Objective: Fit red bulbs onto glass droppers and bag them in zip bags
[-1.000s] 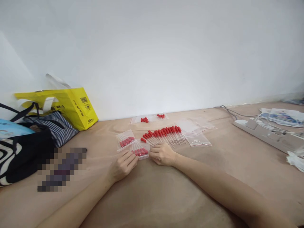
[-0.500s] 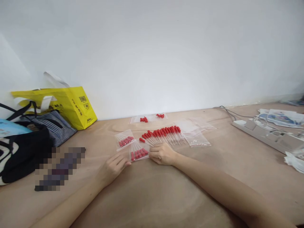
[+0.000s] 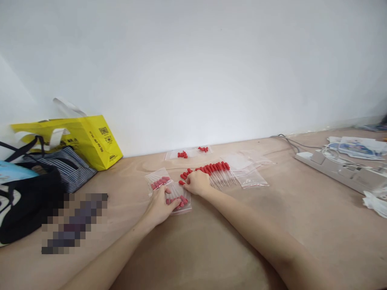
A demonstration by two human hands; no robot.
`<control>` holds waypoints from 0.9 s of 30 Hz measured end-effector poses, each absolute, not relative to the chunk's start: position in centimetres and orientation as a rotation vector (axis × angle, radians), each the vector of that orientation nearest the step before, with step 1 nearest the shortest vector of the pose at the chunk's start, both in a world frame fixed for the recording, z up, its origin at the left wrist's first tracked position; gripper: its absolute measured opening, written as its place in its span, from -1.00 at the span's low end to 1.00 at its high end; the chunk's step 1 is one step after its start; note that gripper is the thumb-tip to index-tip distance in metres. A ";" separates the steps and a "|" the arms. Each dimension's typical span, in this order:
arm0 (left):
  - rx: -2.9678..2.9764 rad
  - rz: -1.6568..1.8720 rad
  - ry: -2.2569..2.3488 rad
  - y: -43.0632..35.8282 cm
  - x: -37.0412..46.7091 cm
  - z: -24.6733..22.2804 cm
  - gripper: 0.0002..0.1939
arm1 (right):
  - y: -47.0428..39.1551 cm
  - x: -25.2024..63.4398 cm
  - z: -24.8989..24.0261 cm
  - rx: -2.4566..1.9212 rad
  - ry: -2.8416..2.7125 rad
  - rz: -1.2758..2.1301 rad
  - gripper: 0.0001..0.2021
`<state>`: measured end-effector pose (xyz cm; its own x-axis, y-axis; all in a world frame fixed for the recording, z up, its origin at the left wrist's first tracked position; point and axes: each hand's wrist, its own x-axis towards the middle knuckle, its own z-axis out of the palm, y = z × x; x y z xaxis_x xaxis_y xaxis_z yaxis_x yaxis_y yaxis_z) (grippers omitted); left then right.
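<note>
My left hand [image 3: 160, 204] rests at the left side of a clear zip bag [image 3: 186, 209], thumb and fingers apart, with the thumb across the red bulbs inside it. The bag holds several droppers with red rubber bulbs. Just behind it lies a second zip bag [image 3: 152, 178], likewise filled with red-bulbed droppers. My right hand [image 3: 198, 183] is at the left end of a row of loose droppers [image 3: 222, 172], its fingers closed at the leftmost dropper [image 3: 182, 183]. The hand hides part of the row and that dropper's stem.
Flat clear zip bags [image 3: 252, 177] lie right of the row. More bagged droppers [image 3: 182, 154] lie by the wall. A power strip [image 3: 335, 167] with cables and printed sheets [image 3: 359, 147] are at right. A yellow bag [image 3: 102, 141], striped bag [image 3: 77, 169] and black bag [image 3: 33, 205] stand at left.
My right hand has left the front bag's right edge and moved up to the loose droppers. My left hand has shifted right and up, its thumb now over the front bag.
</note>
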<state>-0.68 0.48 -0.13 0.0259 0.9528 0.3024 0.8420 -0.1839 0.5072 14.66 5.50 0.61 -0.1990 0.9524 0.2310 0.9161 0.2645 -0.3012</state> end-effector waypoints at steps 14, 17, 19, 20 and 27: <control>1.364 0.805 1.515 -3.2 -5.9 2.1 -0.58 | 3.5 14.8 1.1 -1.689 -2.353 0.008 -0.75; 1.533 1.029 1.547 -1.2 -6.7 3.3 -0.65 | 3.4 14.8 1.0 -1.696 -2.354 0.028 -0.75; 1.649 1.113 1.691 1.3 -6.6 3.6 -0.68 | 3.5 14.6 0.8 -1.711 -2.329 0.032 -0.75; 1.656 1.117 1.825 2.8 -6.4 3.5 -0.68 | 3.5 14.5 0.6 -1.722 -2.312 0.031 -0.74; 1.747 1.032 2.102 8.5 -4.9 1.7 -0.74 | 3.6 14.3 0.0 -1.769 -2.202 0.056 -0.63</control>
<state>-4.93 8.52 1.72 -0.2696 0.9272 0.2600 0.7730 0.0473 0.6327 14.34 3.58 0.04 -0.1860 0.9580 0.2183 0.9456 0.2349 -0.2252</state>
